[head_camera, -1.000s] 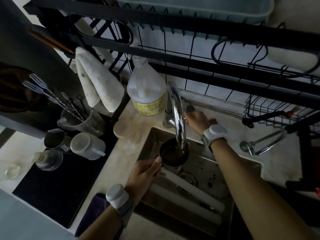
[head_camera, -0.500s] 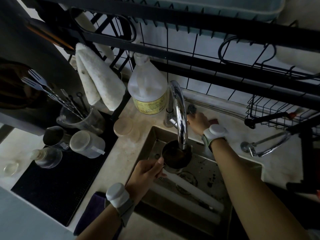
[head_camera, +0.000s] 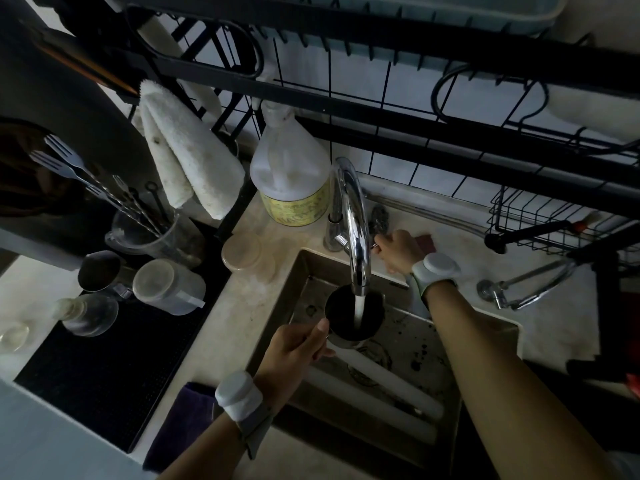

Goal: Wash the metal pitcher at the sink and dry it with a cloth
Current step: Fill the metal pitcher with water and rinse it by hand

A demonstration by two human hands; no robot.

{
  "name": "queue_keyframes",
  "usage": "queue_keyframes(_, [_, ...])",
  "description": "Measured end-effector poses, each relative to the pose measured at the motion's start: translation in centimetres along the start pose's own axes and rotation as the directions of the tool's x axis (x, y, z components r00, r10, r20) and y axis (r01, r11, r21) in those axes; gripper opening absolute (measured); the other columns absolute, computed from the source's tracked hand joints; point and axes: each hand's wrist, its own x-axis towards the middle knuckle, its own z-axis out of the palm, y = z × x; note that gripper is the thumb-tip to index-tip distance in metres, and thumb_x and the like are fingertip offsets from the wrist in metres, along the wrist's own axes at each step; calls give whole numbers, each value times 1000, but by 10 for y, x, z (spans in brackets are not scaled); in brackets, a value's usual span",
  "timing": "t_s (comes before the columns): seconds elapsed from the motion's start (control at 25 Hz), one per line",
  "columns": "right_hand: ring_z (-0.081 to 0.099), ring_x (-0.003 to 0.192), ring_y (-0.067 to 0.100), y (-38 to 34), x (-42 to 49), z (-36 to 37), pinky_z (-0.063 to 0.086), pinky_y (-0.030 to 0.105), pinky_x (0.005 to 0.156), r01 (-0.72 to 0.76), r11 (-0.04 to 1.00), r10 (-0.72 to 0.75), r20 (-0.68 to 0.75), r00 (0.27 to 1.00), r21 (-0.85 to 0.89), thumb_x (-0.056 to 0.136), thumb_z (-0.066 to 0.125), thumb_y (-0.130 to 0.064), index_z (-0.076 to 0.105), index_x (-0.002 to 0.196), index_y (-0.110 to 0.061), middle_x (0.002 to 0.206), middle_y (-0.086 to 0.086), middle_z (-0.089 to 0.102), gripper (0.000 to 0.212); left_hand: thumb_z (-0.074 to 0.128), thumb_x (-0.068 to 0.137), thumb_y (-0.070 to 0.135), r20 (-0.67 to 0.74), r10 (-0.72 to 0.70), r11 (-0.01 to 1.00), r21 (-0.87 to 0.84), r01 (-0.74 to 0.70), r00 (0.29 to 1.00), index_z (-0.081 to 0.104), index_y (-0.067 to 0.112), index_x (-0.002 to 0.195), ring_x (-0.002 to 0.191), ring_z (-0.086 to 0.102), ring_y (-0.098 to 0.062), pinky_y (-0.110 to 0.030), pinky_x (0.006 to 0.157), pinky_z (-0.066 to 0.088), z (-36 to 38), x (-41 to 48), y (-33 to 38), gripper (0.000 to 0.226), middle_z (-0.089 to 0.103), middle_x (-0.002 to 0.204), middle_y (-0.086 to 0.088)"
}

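Purple cloth (head_camera: 180, 420) lies folded on the surface (head_camera: 221, 327) at 7 o'clock from the sink (head_camera: 491, 327), just beside the left wrist, touching nothing else. Likely the drying cloth, though the white towel (head_camera: 187, 161) hanging off the rack (head_camera: 381, 50) at 10 o'clock could serve too.

Left hand (head_camera: 294, 355): grip closed around the handle side of the metal pitcher (head_camera: 353, 317), thumb up along the rim edge, fingers wrapped under and mostly hidden. Pitcher held upright over the sink basin, mouth facing up, long axis near vertical, maybe tipped slightly toward the hand. It lies at about 1 o'clock from the left grip, touching it.

Faucet (head_camera: 349, 220) arches over from 12 o'clock; spout ends directly above the pitcher mouth. Water stream (head_camera: 358, 310) falls into the open pitcher, roughly centre, slightly right of middle. Inside of the pitcher reads dark; fill level cannot be told.

Right hand (head_camera: 398, 251): at 1 o'clock from the pitcher, well apart from it, grip pinched on the faucet lever (head_camera: 374, 244) behind the spout. Fingers closed on it; how tight is unclear.

Judgement: rinse step, early in the task, drying not yet started. Key relation: pitcher mouth sits straight under the spout, left hand is the only one on it, right hand is nearer the lever than the pitcher. Next move likely needs the right hand to come down at 7 o'clock to scrub, or the left to swirl and tip out.
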Motion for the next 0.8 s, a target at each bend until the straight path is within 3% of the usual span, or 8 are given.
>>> queue_keyframes(0.12, [42,39,23,0,1,1,36,24,41,-19,999,19,10,1000,37,93,48,-20,56,54,-10,51,1,51,41,47,93,32,-18,2,1000,9,-2,1000,45,27,46,41,36,-3,-38,80,61,-1,1,1,47,34,42,12])
queue_keyframes(0.36, [42,40,24,-1,1,0,36,26,42,-28,999,28,9,1000,31,93,48,-20,55,53,-13,54,7,51,41,46,92,32,-27,6,1000,3,-6,1000,43,20,48,41,38,-4,-32,79,60,-1,1,1,46,34,41,10])
queue_keyframes(0.52, [41,43,26,-2,-1,2,33,32,45,-12,1000,12,-17,1000,19,94,48,-18,53,52,-13,65,19,54,43,48,91,35,-25,-20,1000,11,20,999,45,27,44,49,45,-19,-24,76,58,-3,1,3,47,36,41,10])
queue_keyframes(0.64, [41,46,25,-4,-1,2,31,31,48,-14,1000,14,-13,1000,17,94,47,-17,53,51,-13,65,18,53,43,48,91,35,-26,-23,1000,11,23,999,45,27,43,42,38,-5,-27,77,59,-2,1,4,48,35,41,10])
queue_keyframes(0.8, [38,45,23,-3,-2,3,29,30,47,-22,999,23,-25,999,29,94,46,-15,51,50,-14,51,7,45,44,48,91,35,-31,-28,1000,11,29,999,44,27,44,43,40,-5,-29,77,59,-2,1,2,48,35,41,10])
